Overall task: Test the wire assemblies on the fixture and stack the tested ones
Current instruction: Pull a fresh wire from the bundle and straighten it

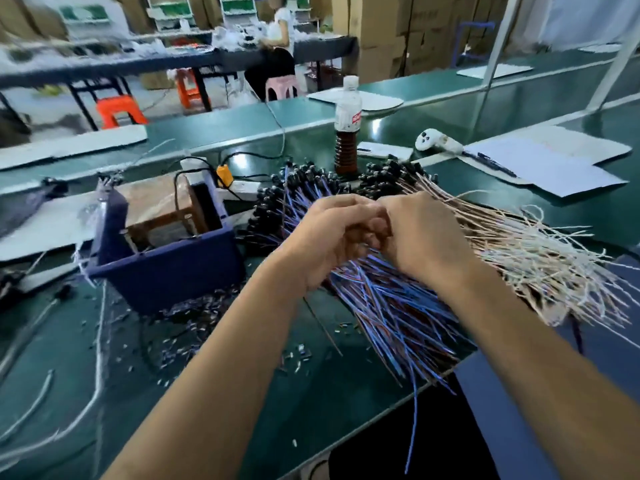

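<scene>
A big pile of blue and red wire assemblies with black connector ends lies on the green bench, fanned toward the near edge. To its right lies a pile of pale pink and white wire assemblies. My left hand and my right hand meet above the blue pile, fingers curled toward each other. What they hold between them is hidden by the fingers. The test fixture, a dark blue box with a brown block inside, stands to the left of my hands.
A brown drink bottle stands behind the piles, beside a white phone and a white handheld device. Papers and a pen lie at the right. Small loose connector bits litter the bench by the box. A person sits at a far table.
</scene>
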The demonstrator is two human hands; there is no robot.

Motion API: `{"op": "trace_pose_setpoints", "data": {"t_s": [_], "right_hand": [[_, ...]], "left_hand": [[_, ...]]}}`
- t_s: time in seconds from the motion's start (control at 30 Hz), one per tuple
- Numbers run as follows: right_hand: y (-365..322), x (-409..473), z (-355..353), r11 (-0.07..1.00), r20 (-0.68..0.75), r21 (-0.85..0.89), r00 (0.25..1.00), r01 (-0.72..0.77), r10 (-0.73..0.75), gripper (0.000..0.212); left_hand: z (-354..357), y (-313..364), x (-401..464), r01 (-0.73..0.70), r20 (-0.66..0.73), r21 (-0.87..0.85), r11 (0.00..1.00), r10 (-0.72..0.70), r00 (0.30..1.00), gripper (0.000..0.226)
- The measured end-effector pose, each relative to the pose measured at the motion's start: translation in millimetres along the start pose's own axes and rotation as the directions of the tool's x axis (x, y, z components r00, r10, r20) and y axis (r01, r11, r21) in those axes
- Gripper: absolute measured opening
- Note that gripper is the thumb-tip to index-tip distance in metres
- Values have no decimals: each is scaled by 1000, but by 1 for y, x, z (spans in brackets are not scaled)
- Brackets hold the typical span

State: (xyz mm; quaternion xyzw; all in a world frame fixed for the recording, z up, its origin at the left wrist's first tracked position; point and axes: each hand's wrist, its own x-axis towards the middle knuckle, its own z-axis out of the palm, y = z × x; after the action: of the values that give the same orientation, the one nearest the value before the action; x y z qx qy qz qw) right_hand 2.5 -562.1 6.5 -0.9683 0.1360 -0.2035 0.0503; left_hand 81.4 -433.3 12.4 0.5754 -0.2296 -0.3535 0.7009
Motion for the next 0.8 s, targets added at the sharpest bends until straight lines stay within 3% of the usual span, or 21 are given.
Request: {"op": "trace_pose_setpoints", "data": {"t_s": [0.07, 0.17, 0.3, 0.4, 0.5, 0.57, 0.63, 0.7, 0.8], "right_hand": [[-51, -3, 5, 991, 41, 87, 994, 97, -101, 12], [-120, -5, 26, 963, 231, 202, 947, 179, -225, 15], [-209, -19, 65, 902, 406, 298, 814, 312, -415, 40], [-270, -34, 84, 815, 403, 435, 726, 383, -557, 44], [-326, -42, 95, 763, 380, 536, 704, 362, -601, 35], [-361, -41, 103, 757, 386, 562, 704, 333, -596, 18], [-385, -35, 112, 779, 423, 574, 722, 253, -547, 24], [-398, -25, 123, 803, 459, 558, 729, 209, -508, 25], [-402, -14, 135, 790, 512, 607, 717, 86, -472, 30]], "left_hand": [[-35, 7, -34, -17, -74, 85, 996, 23, 997, 26], [-89, 12, -87, 29, -228, 215, 976, 21, 973, 29], [-160, 11, -163, 223, -358, 428, 876, -63, 932, 26], [-202, 15, -210, 375, -477, 517, 770, -105, 873, 26], [-240, 20, -238, 497, -667, 556, 667, 1, 745, 25], [-264, 23, -247, 546, -769, 532, 647, 101, 631, 16], [-283, 26, -250, 648, -826, 540, 537, 189, 531, 12], [-294, 28, -246, 726, -825, 564, 394, 255, 504, 20], [-303, 23, -235, 768, -804, 591, 249, 263, 533, 16]]}}
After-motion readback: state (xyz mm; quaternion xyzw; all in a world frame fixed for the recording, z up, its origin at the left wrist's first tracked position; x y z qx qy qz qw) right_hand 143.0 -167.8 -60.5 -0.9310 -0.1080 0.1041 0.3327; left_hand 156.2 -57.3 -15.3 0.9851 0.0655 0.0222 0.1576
